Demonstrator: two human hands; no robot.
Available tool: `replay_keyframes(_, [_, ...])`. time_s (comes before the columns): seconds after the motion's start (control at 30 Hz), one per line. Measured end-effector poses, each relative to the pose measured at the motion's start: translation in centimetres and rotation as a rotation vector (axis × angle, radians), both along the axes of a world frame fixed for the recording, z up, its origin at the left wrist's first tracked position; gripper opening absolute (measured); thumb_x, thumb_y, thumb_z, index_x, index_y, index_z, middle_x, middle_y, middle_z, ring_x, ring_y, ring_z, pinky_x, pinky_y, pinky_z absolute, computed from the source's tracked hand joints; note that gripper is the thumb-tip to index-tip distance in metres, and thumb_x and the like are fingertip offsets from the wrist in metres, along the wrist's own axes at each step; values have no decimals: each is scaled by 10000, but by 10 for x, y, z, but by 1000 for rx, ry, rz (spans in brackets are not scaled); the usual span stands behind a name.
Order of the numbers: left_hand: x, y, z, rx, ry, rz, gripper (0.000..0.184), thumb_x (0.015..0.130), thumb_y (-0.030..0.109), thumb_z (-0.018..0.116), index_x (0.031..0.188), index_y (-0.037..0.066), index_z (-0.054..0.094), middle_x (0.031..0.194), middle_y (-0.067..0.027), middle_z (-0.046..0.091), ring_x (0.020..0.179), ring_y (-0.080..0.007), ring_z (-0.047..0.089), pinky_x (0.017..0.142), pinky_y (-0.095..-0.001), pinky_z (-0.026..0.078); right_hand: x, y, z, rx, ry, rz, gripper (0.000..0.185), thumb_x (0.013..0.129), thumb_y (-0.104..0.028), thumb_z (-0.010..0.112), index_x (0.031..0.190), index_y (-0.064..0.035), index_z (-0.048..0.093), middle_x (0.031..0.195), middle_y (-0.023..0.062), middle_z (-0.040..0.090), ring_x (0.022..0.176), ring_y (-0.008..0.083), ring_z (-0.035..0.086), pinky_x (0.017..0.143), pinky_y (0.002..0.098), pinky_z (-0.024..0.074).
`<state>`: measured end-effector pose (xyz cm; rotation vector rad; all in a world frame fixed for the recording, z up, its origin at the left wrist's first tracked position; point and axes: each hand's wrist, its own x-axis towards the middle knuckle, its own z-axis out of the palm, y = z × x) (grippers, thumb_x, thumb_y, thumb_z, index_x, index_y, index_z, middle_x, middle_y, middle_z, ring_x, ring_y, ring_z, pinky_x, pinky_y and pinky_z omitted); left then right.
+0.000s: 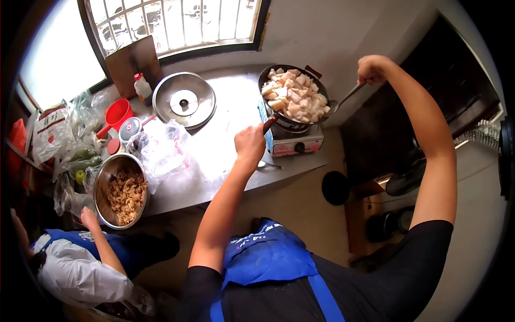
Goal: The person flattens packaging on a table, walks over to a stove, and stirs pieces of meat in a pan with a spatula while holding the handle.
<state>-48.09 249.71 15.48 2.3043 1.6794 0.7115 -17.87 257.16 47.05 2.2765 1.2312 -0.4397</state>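
My left hand [250, 144] is closed around the brown handle of a dark wok [264, 80], which sits on a portable gas stove [295, 144]. Pale chunks [296, 96], perhaps fatty meat, are heaped in the wok. High on the right, my right hand [374, 70] grips the long metal handle of a spatula or ladle [350, 97]. Its head meets the wok's right rim, partly hidden by the chunks, so I cannot tell its exact kind.
A steel lid [198, 110], red ladle [119, 111], white bottle [142, 88] and plastic bags [166, 147] crowd the counter's left. A co-worker's hand [89, 217] is beside a steel bowl [98, 185] of browned pieces. Behind the lid leans a board [131, 64]. A spoon [268, 165] lies near the stove.
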Motion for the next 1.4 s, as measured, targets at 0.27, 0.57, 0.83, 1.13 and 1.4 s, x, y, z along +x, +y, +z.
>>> replay_keyframes(0.27, [-10,2,8,57,-54,-71,208,797,110,640,999,113,689,772,-156,687,702,-356,684,649,-474,533,92,-36,-85,331,237,121,194,867,-182,676,908,-6,746,593,90,558,483,176,502,451,381,400])
replay_keyframes(0.57, [-14,3,11,67,-27,-140,282,778,163,687,1057,127,684,771,-148,684,711,-347,684,652,-474,538,146,-79,-134,465,313,383,308,917,-211,653,1152,-24,722,724,118,669,686,190,614,657,363,491])
replay_keyframes(0.83, [-16,5,9,-29,5,-123,427,802,220,754,1222,183,687,798,-156,707,762,-358,697,702,-470,547,111,-126,-191,672,144,438,239,934,-260,598,989,-60,718,901,217,703,905,427,671,794,492,538])
replay_keyframes(1.13, [-14,4,8,-36,-1,-68,441,789,257,749,1227,222,704,811,-164,717,767,-367,703,710,-470,556,6,-154,-220,665,-344,715,206,947,-119,525,984,13,679,740,171,712,674,289,729,582,396,575])
replay_keyframes(1.4, [-14,2,6,-12,-41,-63,333,802,191,682,1134,170,699,799,-173,711,760,-377,703,703,-485,554,-27,-169,-163,606,-566,824,201,965,-108,507,1004,-26,686,727,115,716,642,225,725,547,342,562])
